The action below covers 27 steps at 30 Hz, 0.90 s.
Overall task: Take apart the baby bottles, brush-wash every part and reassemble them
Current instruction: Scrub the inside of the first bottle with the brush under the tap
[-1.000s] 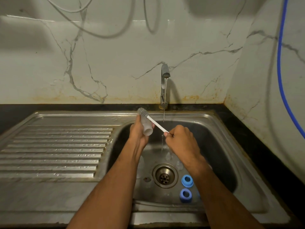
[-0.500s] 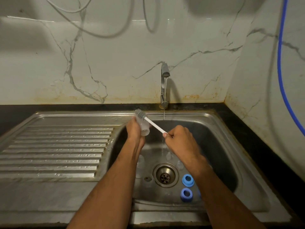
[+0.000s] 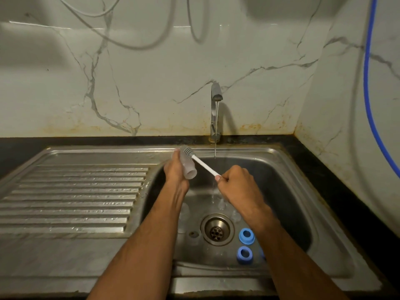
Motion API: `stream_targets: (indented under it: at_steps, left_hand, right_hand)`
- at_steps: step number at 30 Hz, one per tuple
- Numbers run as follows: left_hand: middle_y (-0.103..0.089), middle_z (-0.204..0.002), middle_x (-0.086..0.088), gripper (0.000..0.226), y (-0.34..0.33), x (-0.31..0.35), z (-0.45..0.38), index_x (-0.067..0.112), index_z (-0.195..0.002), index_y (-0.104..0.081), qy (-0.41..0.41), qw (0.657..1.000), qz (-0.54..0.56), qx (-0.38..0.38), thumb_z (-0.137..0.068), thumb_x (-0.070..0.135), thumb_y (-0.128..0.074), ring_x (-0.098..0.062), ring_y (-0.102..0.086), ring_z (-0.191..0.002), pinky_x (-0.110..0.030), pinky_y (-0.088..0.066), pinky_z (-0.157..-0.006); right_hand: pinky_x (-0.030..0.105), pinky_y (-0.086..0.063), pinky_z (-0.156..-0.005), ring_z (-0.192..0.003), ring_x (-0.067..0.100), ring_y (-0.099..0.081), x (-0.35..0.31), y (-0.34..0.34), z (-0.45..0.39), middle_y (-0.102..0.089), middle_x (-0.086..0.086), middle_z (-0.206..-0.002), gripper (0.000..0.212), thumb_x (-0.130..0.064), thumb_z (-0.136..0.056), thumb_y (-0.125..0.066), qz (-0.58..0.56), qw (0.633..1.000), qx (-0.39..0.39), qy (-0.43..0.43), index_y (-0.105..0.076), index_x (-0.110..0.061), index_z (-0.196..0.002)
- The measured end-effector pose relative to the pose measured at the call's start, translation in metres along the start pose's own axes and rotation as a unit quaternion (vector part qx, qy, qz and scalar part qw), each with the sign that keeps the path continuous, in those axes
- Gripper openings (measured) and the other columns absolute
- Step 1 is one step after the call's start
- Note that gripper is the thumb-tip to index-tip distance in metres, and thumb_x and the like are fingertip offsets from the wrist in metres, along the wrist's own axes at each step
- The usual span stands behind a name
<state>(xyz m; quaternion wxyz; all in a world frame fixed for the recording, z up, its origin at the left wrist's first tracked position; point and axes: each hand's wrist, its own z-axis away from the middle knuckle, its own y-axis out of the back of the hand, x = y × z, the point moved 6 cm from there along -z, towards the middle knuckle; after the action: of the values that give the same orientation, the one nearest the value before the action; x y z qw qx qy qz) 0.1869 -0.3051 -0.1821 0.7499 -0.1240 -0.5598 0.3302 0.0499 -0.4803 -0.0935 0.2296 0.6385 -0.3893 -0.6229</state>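
My left hand (image 3: 176, 171) grips a clear baby bottle body (image 3: 189, 167) over the left edge of the sink basin (image 3: 285, 191), its open mouth pointing down toward me. My right hand (image 3: 236, 184) holds the white handle of a bottle brush (image 3: 204, 164); the grey bristle head lies against the far end of the bottle. Two blue screw rings (image 3: 246, 235) (image 3: 244, 253) lie on the basin floor right of the drain (image 3: 217, 229). Clear teats (image 3: 221, 204) and another clear part (image 3: 184, 213) rest around the drain, faint and hard to make out.
A thin stream of water runs from the tap (image 3: 215, 111) at the back of the basin. The ribbed steel draining board (image 3: 71, 195) stretches to the left. A black counter edges the sink, with marble walls behind and at right, where a blue hose (image 3: 368, 94) hangs.
The bottle and the brush head have shifted slightly left and away from me, toward the basin's back-left rim. My right hand has stayed nearly in place under the stream.
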Motion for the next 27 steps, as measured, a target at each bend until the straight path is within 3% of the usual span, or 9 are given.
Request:
stream_targets:
  at_steps: [5, 9, 14, 17, 20, 22, 24, 27]
  left_hand:
    - [-0.071, -0.114, -0.013, 0.053, 0.001, 0.008, -0.004, 0.009, -0.126, -0.06, -0.003, 1.0, 0.016, 0.007, -0.095, 0.051, -0.061, -0.021, -0.07, -0.096, -0.033, -0.056, -0.068]
    - [-0.068, -0.12, -0.014, 0.052, 0.004, 0.019, -0.01, 0.005, -0.129, -0.06, -0.011, 0.997, 0.07, -0.003, -0.1, 0.048, -0.054, -0.019, -0.068, -0.09, -0.032, -0.057, -0.07]
    - [-0.072, -0.1, -0.011, 0.039, -0.005, 0.004, 0.003, 0.005, -0.118, -0.063, -0.008, 1.0, 0.024, -0.008, -0.102, 0.04, -0.054, -0.02, -0.069, -0.084, -0.033, -0.057, -0.069]
    - [-0.067, -0.099, -0.012, 0.037, -0.009, -0.001, 0.009, 0.005, -0.121, -0.06, 0.019, 0.999, 0.039, -0.028, -0.103, 0.034, -0.047, -0.02, -0.066, -0.079, -0.029, -0.055, -0.059]
    - [-0.064, -0.088, -0.007, 0.038, -0.008, 0.004, 0.006, 0.009, -0.111, -0.061, 0.033, 0.997, 0.064, -0.036, -0.102, 0.044, -0.047, -0.016, -0.062, -0.072, -0.03, -0.053, -0.06]
    - [-0.066, -0.088, -0.005, 0.055, -0.006, 0.008, 0.001, 0.009, -0.118, -0.063, 0.021, 0.998, 0.047, -0.034, -0.096, 0.059, -0.054, -0.015, -0.064, -0.073, -0.028, -0.055, -0.062]
    - [-0.069, -0.094, -0.004, 0.064, 0.001, 0.008, -0.003, 0.01, -0.126, -0.063, 0.013, 0.999, 0.032, -0.006, -0.091, 0.063, -0.058, -0.015, -0.067, -0.075, -0.028, -0.056, -0.059]
    - [-0.071, -0.11, -0.007, 0.061, 0.007, 0.006, -0.007, 0.012, -0.125, -0.064, 0.021, 0.999, 0.032, 0.01, -0.093, 0.063, -0.055, -0.018, -0.069, -0.088, -0.033, -0.057, -0.064]
  right_hand:
    - [0.041, -0.061, -0.067, -0.066, 0.015, -0.067, 0.0, 0.002, -0.002, -0.068, -0.002, -0.07, 0.028, -0.042, -0.098, -0.064, -0.023, 0.999, -0.029, 0.001, -0.074, -0.019, -0.085]
    - [0.035, -0.057, -0.059, -0.06, 0.012, -0.065, 0.003, 0.007, 0.001, -0.067, -0.002, -0.064, 0.031, -0.04, -0.097, -0.066, -0.019, 0.999, -0.048, 0.015, -0.075, -0.017, -0.079]
    - [0.04, -0.06, -0.065, -0.068, 0.015, -0.066, 0.002, 0.001, -0.002, -0.067, -0.002, -0.073, 0.028, -0.043, -0.098, -0.061, -0.002, 1.0, -0.003, 0.004, -0.072, -0.02, -0.088]
    - [0.038, -0.059, -0.064, -0.069, 0.015, -0.065, 0.0, -0.002, -0.005, -0.066, -0.001, -0.076, 0.029, -0.044, -0.099, -0.059, 0.012, 1.0, 0.001, -0.001, -0.07, -0.018, -0.09]
    - [0.041, -0.061, -0.066, -0.066, 0.016, -0.067, -0.001, 0.002, -0.004, -0.069, 0.0, -0.072, 0.03, -0.042, -0.098, -0.062, -0.017, 1.0, -0.022, 0.008, -0.074, -0.017, -0.087]
    - [0.039, -0.06, -0.064, -0.063, 0.017, -0.068, -0.001, 0.005, 0.0, -0.069, 0.001, -0.066, 0.034, -0.041, -0.098, -0.064, -0.026, 0.999, -0.039, 0.011, -0.076, -0.013, -0.082]
    - [0.034, -0.054, -0.056, -0.056, 0.014, -0.064, 0.002, 0.007, 0.003, -0.065, -0.001, -0.059, 0.036, -0.04, -0.097, -0.065, -0.021, 0.998, -0.049, 0.01, -0.074, -0.013, -0.075]
    - [0.032, -0.05, -0.052, -0.051, 0.011, -0.059, 0.007, 0.008, 0.005, -0.06, -0.004, -0.054, 0.04, -0.041, -0.097, -0.065, -0.005, 0.999, -0.05, 0.005, -0.069, -0.015, -0.067]
